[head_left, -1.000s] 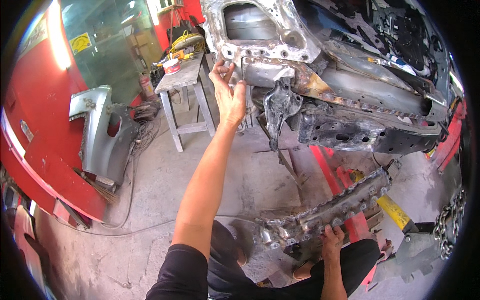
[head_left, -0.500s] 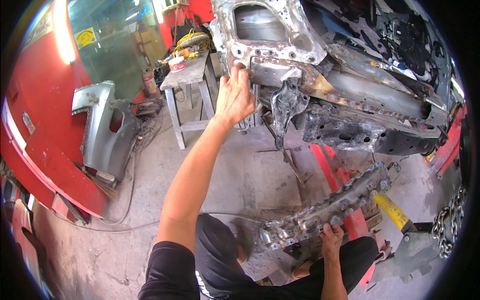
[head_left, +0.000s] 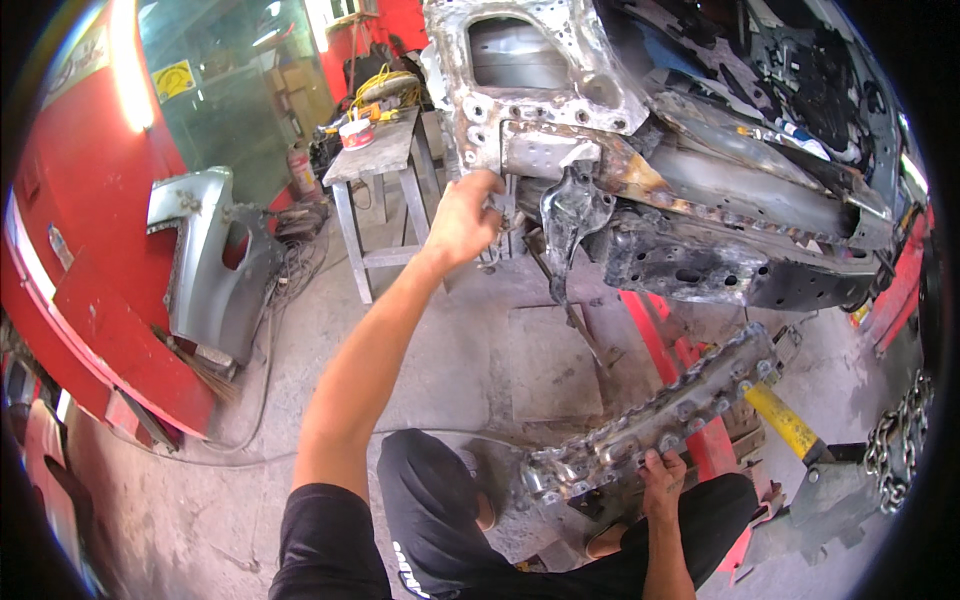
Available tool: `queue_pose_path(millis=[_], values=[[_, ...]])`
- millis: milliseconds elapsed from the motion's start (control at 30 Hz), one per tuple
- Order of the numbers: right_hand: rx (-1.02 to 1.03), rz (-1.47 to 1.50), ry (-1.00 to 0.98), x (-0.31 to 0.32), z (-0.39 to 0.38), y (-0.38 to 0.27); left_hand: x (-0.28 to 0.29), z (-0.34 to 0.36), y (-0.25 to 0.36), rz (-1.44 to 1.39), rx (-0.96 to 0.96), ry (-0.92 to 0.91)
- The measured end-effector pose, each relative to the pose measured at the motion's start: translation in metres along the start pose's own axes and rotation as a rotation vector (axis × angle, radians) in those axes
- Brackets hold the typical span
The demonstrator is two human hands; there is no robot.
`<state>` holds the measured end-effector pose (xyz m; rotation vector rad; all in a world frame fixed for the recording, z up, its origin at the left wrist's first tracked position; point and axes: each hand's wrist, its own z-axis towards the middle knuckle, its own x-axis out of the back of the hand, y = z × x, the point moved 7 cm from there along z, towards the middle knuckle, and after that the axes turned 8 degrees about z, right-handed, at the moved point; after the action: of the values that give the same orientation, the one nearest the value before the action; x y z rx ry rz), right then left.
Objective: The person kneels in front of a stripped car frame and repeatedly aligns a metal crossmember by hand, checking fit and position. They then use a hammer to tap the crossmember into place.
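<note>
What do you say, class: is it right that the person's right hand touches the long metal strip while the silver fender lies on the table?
The silver fender is not on the table: it stands beside the red wall, as the head view shows. The right hand does touch the long metal strip.

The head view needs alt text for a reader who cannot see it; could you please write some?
A bare right hand holds a long, bumpy metal piece, while the left hand is near the left end of a stripped car body. A bench and a silver panel are at left.
</note>
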<state>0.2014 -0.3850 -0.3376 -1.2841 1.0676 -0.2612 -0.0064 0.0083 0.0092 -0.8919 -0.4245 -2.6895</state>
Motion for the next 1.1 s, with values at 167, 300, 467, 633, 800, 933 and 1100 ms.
queue_pose_path(millis=[167,300,467,633,800,933,1100], values=[[-0.003,-0.063,-0.008,0.016,0.006,0.010,0.007,-0.026,-0.037,-1.719,0.391,0.369],[0.013,-0.056,-0.033,0.007,0.004,0.001,0.011,-0.032,-0.010,-1.918,0.361,0.359],[-0.025,-0.014,-0.021,0.003,0.003,0.003,0.018,-0.031,-0.007,-1.980,0.311,0.366],[-0.002,0.013,-0.054,0.007,0.007,0.008,0.018,-0.029,-0.016,-1.856,0.338,0.375],[0.015,-0.003,-0.098,0.000,0.009,0.007,0.022,-0.009,-0.040,-1.753,0.428,0.494],[0.029,-0.012,-0.118,0.004,0.004,0.000,0.018,0.004,-0.054,-1.600,0.409,0.607],[0.036,-0.030,-0.108,0.005,-0.006,-0.011,-0.002,0.013,-0.051,-1.041,0.339,0.544]])
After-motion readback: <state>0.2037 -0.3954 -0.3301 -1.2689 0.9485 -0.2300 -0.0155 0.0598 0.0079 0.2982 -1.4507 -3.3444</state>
